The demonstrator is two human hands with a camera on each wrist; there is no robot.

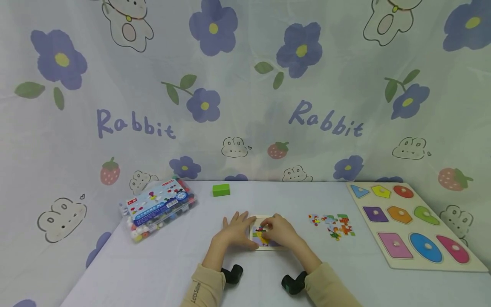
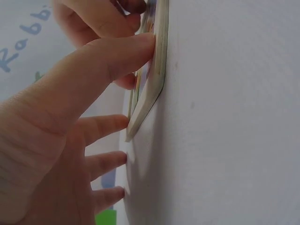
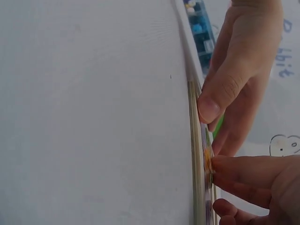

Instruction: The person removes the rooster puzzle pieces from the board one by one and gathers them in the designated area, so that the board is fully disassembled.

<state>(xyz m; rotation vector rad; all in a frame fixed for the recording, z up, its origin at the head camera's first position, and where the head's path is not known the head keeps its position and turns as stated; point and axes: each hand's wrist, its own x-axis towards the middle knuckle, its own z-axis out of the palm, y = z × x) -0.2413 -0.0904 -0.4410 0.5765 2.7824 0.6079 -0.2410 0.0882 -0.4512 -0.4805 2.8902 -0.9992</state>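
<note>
A small jigsaw puzzle board [image 1: 268, 250] with a pale wooden frame and a colourful picture lies on the white table between both hands. My left hand [image 1: 237, 232] spreads over its left side, fingers mostly straight. In the left wrist view, the thumb [image 2: 136, 49] rests on the board's frame [image 2: 152, 89], with the index fingertip at its corner. Over the picture, my right hand [image 1: 283, 232] has curled fingers and pinches a puzzle piece, largely hidden by the fingertips. The right wrist view shows those fingertips [image 3: 222, 166] right at the board's face.
Loose puzzle pieces [image 1: 339, 226] lie right of the board. Farther right is a wooden shape board [image 1: 387, 238] with knobbed coloured shapes. A clear plastic box [image 1: 161, 204] of colourful beads sits at the left, and a green block [image 1: 221, 190] stands near the back edge by the printed curtain.
</note>
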